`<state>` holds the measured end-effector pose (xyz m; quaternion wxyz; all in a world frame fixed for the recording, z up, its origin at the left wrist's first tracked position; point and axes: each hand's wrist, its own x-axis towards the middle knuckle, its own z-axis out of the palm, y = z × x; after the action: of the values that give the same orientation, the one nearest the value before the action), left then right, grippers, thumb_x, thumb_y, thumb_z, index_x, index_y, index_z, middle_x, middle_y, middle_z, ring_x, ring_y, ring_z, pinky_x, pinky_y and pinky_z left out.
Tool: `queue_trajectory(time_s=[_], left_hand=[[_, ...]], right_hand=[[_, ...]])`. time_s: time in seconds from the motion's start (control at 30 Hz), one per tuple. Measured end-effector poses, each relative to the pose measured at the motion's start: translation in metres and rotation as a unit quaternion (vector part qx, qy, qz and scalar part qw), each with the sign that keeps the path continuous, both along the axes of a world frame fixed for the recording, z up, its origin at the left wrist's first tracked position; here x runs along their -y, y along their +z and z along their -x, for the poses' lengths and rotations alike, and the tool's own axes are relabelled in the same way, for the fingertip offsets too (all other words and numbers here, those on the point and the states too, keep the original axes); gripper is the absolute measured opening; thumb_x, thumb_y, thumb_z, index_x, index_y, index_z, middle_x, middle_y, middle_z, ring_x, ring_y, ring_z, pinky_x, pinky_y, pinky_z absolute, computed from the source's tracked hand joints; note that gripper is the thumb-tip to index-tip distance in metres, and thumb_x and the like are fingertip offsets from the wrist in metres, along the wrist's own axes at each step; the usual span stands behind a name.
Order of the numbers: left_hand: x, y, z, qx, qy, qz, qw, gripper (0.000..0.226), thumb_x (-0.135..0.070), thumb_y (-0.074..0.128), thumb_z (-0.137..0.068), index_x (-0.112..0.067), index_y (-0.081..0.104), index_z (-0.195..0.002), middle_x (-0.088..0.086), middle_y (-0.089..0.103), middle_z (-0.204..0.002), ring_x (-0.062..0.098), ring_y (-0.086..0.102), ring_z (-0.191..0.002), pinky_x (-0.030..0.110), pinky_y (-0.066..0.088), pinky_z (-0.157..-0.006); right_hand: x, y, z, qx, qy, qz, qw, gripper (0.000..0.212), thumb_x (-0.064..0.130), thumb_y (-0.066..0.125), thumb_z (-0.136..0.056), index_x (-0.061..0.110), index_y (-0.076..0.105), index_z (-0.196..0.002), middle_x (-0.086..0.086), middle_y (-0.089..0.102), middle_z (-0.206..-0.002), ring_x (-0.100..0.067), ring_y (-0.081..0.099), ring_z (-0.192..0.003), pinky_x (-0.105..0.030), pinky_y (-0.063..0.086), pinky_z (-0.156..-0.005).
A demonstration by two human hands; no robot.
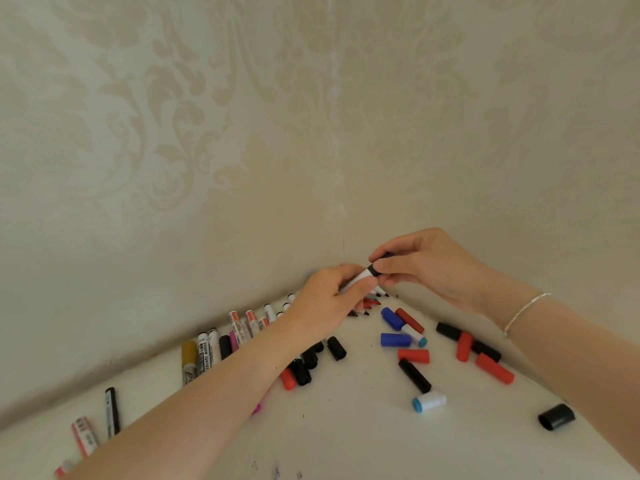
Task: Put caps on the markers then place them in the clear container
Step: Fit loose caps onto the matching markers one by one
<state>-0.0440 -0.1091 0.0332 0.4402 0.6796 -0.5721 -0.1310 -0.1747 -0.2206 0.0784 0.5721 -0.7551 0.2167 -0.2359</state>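
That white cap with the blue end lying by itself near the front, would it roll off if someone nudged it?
Probably a little. The white cap with the blue end looks like a short round tube lying on its side on the smooth white table, so a sideways nudge would likely roll it. It looks like small, hollow plastic, so likely light, stiff and easy to pinch.

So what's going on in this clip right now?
A person is capping markers at a white table set in a wallpapered corner. The left hand grips a white marker while the right hand pinches a black cap at its end. Loose red, blue and black caps lie scattered on the table, and more markers line the wall. No clear container is in view.
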Motion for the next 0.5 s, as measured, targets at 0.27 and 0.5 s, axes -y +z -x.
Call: queue_trajectory(time_s=[0.27, 0.5], left_hand=[[0.003, -0.012, -0.008, 0.123, 0.003, -0.026, 0.992, 0.026, -0.04, 0.047, -0.098, -0.021, 0.065, -0.1, -0.004, 0.054, -0.071, 0.004, 0.05, -0.063, 0.016, 0.036, -0.061], [0.002, -0.024, -0.029, 0.229, 0.032, -0.143, 0.962, 0.031, -0.05, 0.04, -0.097, -0.027, 0.057, -0.11, -0.008, 0.055, -0.074, 0.004, 0.047, -0.061, 0.024, 0.035, -0.056]], right_hand=[[-0.001, -0.012, -0.003, -0.092, 0.012, 0.05, 0.994, 0.019, 0.02, 0.067, -0.085, 0.003, 0.072, -0.08, -0.012, 0.071, -0.069, -0.014, 0.063, -0.055, -0.021, 0.053, -0.056], [0.025, -0.03, 0.016, -0.228, -0.109, 0.133, 0.958, 0.004, 0.009, 0.068, -0.081, 0.007, 0.065, -0.08, -0.009, 0.067, -0.076, -0.016, 0.057, -0.059, -0.024, 0.046, -0.053]])
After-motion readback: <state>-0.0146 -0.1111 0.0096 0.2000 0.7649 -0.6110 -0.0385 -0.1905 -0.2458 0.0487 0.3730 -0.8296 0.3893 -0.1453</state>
